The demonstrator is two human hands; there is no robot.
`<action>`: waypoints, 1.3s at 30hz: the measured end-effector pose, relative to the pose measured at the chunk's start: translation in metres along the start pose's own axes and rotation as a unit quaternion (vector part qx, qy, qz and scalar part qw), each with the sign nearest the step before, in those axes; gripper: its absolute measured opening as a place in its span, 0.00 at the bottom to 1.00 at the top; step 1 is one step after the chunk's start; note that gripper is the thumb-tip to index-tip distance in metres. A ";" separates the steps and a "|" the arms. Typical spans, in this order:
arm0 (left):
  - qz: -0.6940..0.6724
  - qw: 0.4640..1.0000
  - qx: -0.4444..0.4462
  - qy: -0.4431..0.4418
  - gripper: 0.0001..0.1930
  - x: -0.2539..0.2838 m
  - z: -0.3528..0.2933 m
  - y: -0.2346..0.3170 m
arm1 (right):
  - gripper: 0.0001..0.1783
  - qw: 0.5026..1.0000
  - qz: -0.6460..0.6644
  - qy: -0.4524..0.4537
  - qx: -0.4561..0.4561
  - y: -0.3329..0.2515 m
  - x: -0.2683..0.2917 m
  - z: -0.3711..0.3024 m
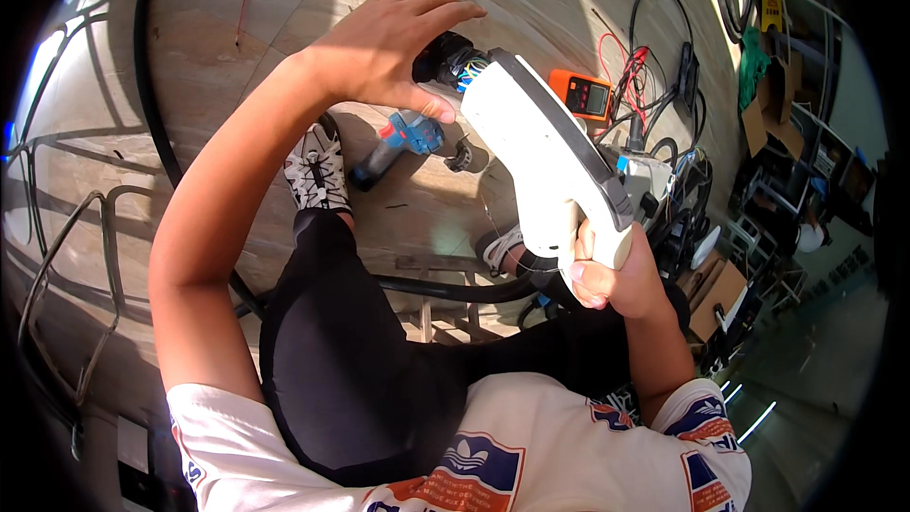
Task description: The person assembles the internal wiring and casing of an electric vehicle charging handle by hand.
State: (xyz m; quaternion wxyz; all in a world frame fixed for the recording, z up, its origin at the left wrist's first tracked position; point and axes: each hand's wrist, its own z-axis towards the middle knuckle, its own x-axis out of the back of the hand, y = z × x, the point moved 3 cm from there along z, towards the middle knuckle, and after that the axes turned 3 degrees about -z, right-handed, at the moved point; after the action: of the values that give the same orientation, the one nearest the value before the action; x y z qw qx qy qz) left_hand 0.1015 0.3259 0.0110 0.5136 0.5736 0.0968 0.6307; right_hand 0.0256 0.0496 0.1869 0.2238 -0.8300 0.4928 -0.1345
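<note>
My right hand [614, 270] is wrapped round the grip of a white pistol-shaped housing [531, 133] that looks like a charging gun, with a dark strip along its top. Blue, yellow and other thin wires [471, 74] show at its far end, where a black part [442, 59] joins it. My left hand [398, 47] arches around that black part, fingers stretched out and thumb apart, close to the housing's end. Whether the palm touches the black part cannot be seen. A thin wire [493, 218] hangs beside the housing.
On the tiled floor lie a blue cordless power tool [412, 135], a small dark curved part [466, 157] and an orange multimeter [580, 95] with red and black leads. A thick black cable [455, 288] runs past my feet. Cardboard boxes [716, 299] and tangled cables stand right.
</note>
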 end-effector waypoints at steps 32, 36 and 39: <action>-0.073 0.962 0.262 -0.022 0.42 -0.128 0.047 -0.108 | 0.15 0.985 -0.046 0.030 0.165 -0.026 0.015 0.096; -0.049 0.941 0.330 -0.057 0.39 -0.133 0.047 -0.118 | 0.18 0.962 -0.142 0.077 0.222 -0.028 0.017 0.099; -0.072 0.925 0.352 -0.123 0.38 -0.129 0.046 -0.125 | 0.28 0.944 -0.157 0.093 0.275 -0.029 0.013 0.106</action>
State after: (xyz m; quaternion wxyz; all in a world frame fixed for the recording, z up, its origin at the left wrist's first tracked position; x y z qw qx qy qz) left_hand 0.1826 0.2634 -0.1438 0.3304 0.7821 0.2892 0.4421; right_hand 0.1008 0.0753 0.1101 0.3728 -0.7866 0.3187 -0.3752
